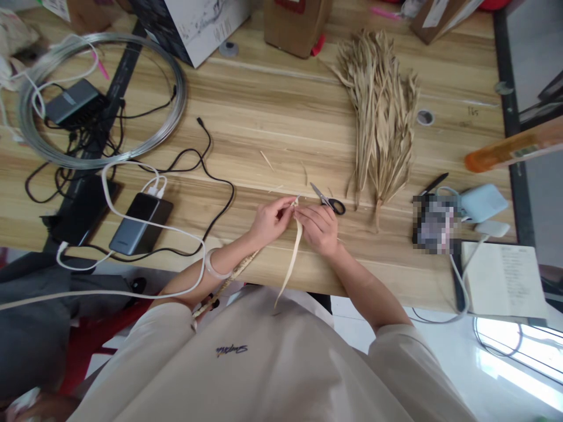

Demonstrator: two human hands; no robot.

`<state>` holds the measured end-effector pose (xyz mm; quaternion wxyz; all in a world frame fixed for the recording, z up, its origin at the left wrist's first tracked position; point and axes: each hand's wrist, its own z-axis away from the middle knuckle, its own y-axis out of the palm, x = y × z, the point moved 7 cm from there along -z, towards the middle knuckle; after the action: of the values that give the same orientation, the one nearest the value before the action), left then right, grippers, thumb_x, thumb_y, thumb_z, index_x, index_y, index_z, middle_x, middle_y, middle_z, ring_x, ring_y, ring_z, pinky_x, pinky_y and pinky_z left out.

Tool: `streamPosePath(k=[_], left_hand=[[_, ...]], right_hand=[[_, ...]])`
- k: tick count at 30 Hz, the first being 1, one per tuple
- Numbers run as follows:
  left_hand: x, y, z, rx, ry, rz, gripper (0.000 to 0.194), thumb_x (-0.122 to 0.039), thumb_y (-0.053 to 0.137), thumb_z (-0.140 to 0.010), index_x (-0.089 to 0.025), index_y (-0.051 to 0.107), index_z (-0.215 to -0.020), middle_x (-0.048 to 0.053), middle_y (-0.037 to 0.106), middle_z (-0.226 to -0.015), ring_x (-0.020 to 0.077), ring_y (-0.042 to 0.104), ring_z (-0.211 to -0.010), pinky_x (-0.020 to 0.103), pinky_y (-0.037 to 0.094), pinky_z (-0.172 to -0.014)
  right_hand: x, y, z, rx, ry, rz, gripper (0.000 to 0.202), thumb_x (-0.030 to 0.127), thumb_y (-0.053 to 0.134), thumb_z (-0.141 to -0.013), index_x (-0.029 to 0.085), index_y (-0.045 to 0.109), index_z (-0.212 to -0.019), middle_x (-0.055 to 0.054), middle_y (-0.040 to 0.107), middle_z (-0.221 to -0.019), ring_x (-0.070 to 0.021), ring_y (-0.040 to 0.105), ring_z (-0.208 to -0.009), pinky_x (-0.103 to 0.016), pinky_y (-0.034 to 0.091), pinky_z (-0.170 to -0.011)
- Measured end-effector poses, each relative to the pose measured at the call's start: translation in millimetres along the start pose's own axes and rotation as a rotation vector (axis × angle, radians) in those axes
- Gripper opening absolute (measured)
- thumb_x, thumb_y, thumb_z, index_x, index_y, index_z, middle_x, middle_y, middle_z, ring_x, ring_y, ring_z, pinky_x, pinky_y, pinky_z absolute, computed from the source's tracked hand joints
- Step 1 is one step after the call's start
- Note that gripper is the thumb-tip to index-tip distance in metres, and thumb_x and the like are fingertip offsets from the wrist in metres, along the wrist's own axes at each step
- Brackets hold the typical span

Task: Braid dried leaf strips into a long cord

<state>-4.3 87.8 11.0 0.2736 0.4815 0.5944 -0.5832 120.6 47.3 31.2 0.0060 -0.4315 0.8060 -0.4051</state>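
My left hand (269,223) and my right hand (320,227) meet over the table's front part, fingers closed on a pale plant strip. The strip's free end (291,264) hangs down between them past the table edge. From under my left hand a braided cord (235,274) of the same pale material runs down beside my left forearm. Just beyond my right hand lie black-handled scissors (329,200), blades pointing up and left. A bundle of dried leaves (380,111) lies farther back on the right. Small scraps (266,160) are scattered beyond my hands.
A wire coil (178,117), black cables and a power bank (141,223) are on the left, with a white cable crossing above my left forearm. Boxes (294,26) stand at the back. An open notebook (504,278), a blue case (482,203) and an orange tube (510,149) are on the right.
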Motion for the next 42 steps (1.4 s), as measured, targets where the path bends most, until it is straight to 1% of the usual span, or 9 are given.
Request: streamPosePath(k=[5,9,20,24,29,31,35,39,42], left_hand=[[6,3.1,-1,0.022,-0.029,0.044,0.03,-0.029,0.052,-0.086,-0.013,0.064,-0.109,0.006,0.071,-0.077,0.0114,0.064,-0.061,0.019,0.048,-0.055],[11,5.5,-2,0.036,-0.056,0.093,0.029,-0.03,0.053,-0.086,-0.013,0.064,-0.106,0.008,0.072,-0.081,0.0123,0.064,-0.063,0.02,0.048,-0.056],[5,6.1,-2,0.06,-0.07,0.061,0.031,-0.026,0.053,-0.084,-0.012,0.066,-0.108,0.007,0.072,-0.078,0.0116,0.062,-0.06,0.02,0.046,-0.055],[11,11.9,-4,0.109,-0.151,0.205,0.029,-0.03,0.054,-0.084,-0.011,0.067,-0.101,0.008,0.071,-0.076,0.0114,0.06,-0.057,0.02,0.045,-0.051],[12,16.6,-2,0.174,-0.233,0.326,0.03,-0.034,0.055,-0.084,-0.011,0.066,-0.099,0.007,0.069,-0.074,0.0076,0.053,-0.05,0.017,0.04,-0.045],[10,17.1,-2,0.194,-0.223,0.345,0.03,-0.036,0.055,-0.084,-0.011,0.066,-0.098,0.007,0.069,-0.075,0.0068,0.052,-0.05,0.017,0.04,-0.045],[9,18.9,-2,0.208,-0.213,0.438,0.031,-0.04,0.055,-0.084,-0.012,0.065,-0.094,0.005,0.067,-0.074,0.0052,0.049,-0.049,0.016,0.038,-0.043],[11,22.6,-2,0.232,-0.241,0.506,0.032,-0.042,0.057,-0.082,-0.012,0.064,-0.093,0.004,0.066,-0.072,0.0046,0.047,-0.047,0.016,0.036,-0.042],[9,20.7,-2,0.208,-0.232,0.442,0.032,-0.042,0.059,-0.081,-0.012,0.064,-0.09,0.003,0.065,-0.068,0.0043,0.045,-0.046,0.016,0.034,-0.042]], right_hand=[[-4,2,0,-0.016,0.035,-0.016,0.018,0.021,0.052,-0.09,0.024,0.066,-0.1,-0.006,0.071,-0.099,-0.018,0.063,-0.092,-0.033,0.043,-0.075],[-5,3,-3,0.038,0.026,0.087,0.017,0.02,0.052,-0.089,0.025,0.066,-0.098,-0.004,0.071,-0.101,-0.0179,0.063,-0.092,-0.033,0.043,-0.074],[-4,3,-6,0.04,0.086,0.07,0.016,0.02,0.049,-0.09,0.021,0.065,-0.086,-0.005,0.073,-0.094,-0.0177,0.064,-0.086,-0.034,0.043,-0.069],[-17,0,-6,-0.084,0.296,-0.202,0.012,0.024,0.054,-0.088,0.02,0.063,-0.082,-0.006,0.072,-0.089,-0.0181,0.065,-0.084,-0.035,0.048,-0.072],[-52,18,15,-0.213,0.919,-0.738,0.02,0.036,0.066,-0.078,0.018,0.06,-0.071,-0.001,0.067,-0.068,-0.0132,0.062,-0.063,-0.028,0.05,-0.061],[-56,27,20,-0.241,1.053,-0.941,0.021,0.036,0.071,-0.072,0.018,0.06,-0.068,0.0,0.066,-0.064,-0.0111,0.06,-0.059,-0.025,0.048,-0.059],[-58,38,21,-0.255,1.143,-1.14,0.02,0.034,0.075,-0.066,0.017,0.063,-0.065,0.001,0.064,-0.06,-0.0089,0.056,-0.054,-0.022,0.044,-0.053],[-58,41,23,-0.228,1.164,-1.15,0.019,0.033,0.074,-0.066,0.017,0.064,-0.064,0.001,0.063,-0.057,-0.0072,0.051,-0.049,-0.021,0.039,-0.048],[-58,37,21,-0.215,1.12,-1.07,0.02,0.033,0.073,-0.067,0.016,0.064,-0.064,0.002,0.061,-0.056,-0.0063,0.049,-0.047,-0.02,0.037,-0.046]])
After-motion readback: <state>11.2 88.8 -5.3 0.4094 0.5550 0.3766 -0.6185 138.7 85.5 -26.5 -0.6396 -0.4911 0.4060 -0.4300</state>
